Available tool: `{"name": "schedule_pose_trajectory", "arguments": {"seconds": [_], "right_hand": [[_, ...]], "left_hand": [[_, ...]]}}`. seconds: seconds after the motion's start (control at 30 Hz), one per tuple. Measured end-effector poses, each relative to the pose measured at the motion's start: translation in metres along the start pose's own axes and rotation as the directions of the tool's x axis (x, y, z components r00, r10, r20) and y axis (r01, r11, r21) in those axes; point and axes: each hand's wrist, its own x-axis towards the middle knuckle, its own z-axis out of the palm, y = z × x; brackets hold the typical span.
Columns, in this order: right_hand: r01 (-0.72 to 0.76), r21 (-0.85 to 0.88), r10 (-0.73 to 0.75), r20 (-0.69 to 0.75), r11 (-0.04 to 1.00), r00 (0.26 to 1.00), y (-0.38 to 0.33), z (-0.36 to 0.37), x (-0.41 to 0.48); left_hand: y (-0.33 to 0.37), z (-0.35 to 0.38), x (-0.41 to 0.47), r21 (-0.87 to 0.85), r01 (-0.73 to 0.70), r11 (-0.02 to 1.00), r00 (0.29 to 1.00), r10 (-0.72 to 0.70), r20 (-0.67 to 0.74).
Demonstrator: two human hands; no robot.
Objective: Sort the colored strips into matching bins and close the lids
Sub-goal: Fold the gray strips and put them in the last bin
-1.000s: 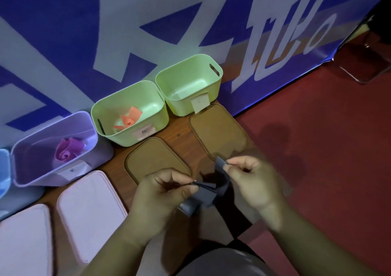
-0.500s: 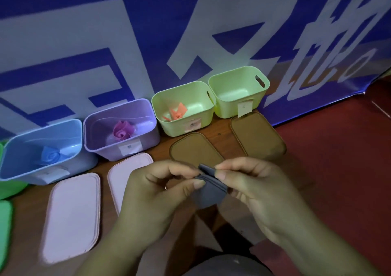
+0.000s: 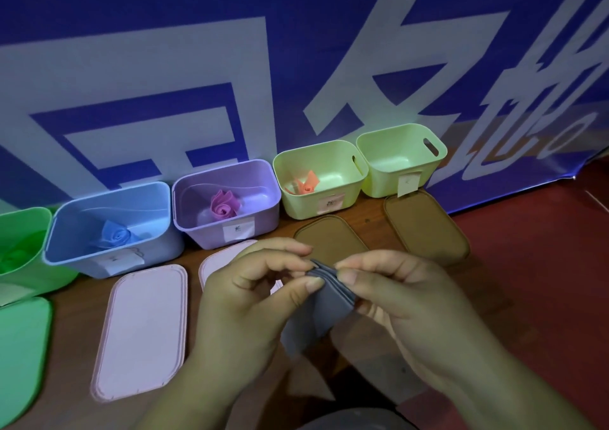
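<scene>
A folded grey strip (image 3: 324, 307) is held above the table's front edge. My left hand (image 3: 250, 301) pinches its left side and my right hand (image 3: 405, 301) pinches its top right. Along the wall stand open bins: a green bin (image 3: 19, 264) with a green strip, a blue bin (image 3: 108, 241) with a rolled blue strip (image 3: 117, 235), a purple bin (image 3: 260, 195) with a rolled pink strip (image 3: 224, 206), a pale green bin (image 3: 333, 165) with an orange strip (image 3: 304, 184), and a second pale green bin (image 3: 402, 156) with nothing visible inside.
Lids lie flat in front of the bins: a green lid (image 3: 19, 357), two pink lids (image 3: 141, 330) (image 3: 224, 258), and two brown lids (image 3: 329, 238) (image 3: 425, 228). A blue-and-white banner (image 3: 296, 67) backs the bins. Red floor (image 3: 543, 281) lies to the right.
The view has swung left, bringing the blue and green bins into sight. Both hands have drawn closer together on the grey strip, folding it tighter.
</scene>
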Motion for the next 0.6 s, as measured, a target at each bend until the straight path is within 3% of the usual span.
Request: {"name": "schedule_pose_trajectory", "arguments": {"seconds": [0.23,0.47,0.6], "right_hand": [[0.040,-0.067,-0.033,0.095,0.997,0.995,-0.005,0.014,-0.009],[0.257,-0.217,-0.227,0.154,0.942,0.962,-0.007,0.028,-0.016],[0.325,-0.281,-0.292,0.153,0.903,0.944,-0.007,0.034,-0.015]], "left_hand": [[0.005,-0.014,-0.005,-0.105,0.092,0.990,0.995,-0.096,-0.037],[0.009,-0.027,-0.006,-0.033,0.117,0.993,0.987,-0.120,-0.104],[0.013,-0.031,-0.007,-0.077,0.142,0.987,0.983,-0.150,-0.105]]}}
